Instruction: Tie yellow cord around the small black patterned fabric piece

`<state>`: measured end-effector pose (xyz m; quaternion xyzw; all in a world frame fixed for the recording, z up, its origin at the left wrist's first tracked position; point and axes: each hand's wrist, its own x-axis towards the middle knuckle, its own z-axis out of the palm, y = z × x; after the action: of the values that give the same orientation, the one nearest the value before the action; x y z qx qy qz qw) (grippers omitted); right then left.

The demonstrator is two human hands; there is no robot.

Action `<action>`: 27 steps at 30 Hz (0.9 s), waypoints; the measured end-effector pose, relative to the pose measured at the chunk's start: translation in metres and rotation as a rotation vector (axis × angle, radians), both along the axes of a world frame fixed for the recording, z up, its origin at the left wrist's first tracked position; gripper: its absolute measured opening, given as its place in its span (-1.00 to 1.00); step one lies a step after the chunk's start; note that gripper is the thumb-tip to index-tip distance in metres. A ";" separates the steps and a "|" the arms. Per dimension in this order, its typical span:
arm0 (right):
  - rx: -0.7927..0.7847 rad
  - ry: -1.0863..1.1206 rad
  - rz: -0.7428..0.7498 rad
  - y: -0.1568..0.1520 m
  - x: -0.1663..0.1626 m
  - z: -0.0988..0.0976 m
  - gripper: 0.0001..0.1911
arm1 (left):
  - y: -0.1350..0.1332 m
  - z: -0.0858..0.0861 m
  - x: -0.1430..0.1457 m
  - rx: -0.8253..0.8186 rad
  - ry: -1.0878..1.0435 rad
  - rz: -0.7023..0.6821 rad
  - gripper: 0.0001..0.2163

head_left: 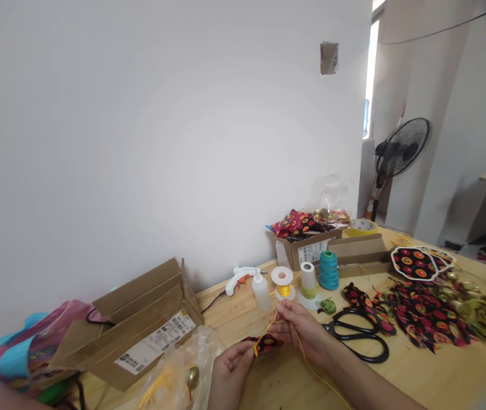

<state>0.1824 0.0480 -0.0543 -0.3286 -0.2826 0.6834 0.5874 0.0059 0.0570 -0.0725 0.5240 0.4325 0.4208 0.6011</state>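
Between the fingers of my left hand (233, 370) is a small dark fabric piece (268, 343) with red and yellow round prints. A yellow cord (264, 334) runs from that piece up to my right hand (296, 328), whose fingers pinch it. From the right hand the cord trails down toward the bottom edge. Both hands are close together just above the table. Right of my right hand lie black-handled scissors (360, 333). Beyond my hands stand a spool of yellow cord (283, 283) and a translucent squeeze bottle (261, 290).
A cardboard box (140, 330) stands left, beside a plastic bag (183, 370). Behind are a glue gun (243, 278), a teal thread cone (329, 270) and a box of fabric pieces (306, 247). Printed fabric pieces (431, 313) spread across the right, near a tape roll (362, 228).
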 end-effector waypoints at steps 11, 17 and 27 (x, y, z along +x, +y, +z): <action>0.789 -1.164 -0.344 -0.011 -0.006 0.010 -0.82 | -0.002 0.000 0.001 0.015 -0.015 -0.013 -0.77; 0.809 -1.387 -0.221 -0.013 -0.018 0.000 -0.91 | -0.007 0.008 0.003 0.091 0.095 0.016 -0.80; 0.746 -1.455 -0.101 -0.015 -0.015 -0.002 -0.90 | -0.005 0.005 -0.001 -0.057 0.175 -0.093 -0.73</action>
<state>0.1672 0.0332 -0.0558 -0.4853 -0.7866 0.1332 0.3579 0.0050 0.0520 -0.0674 0.5610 0.4704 0.3328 0.5944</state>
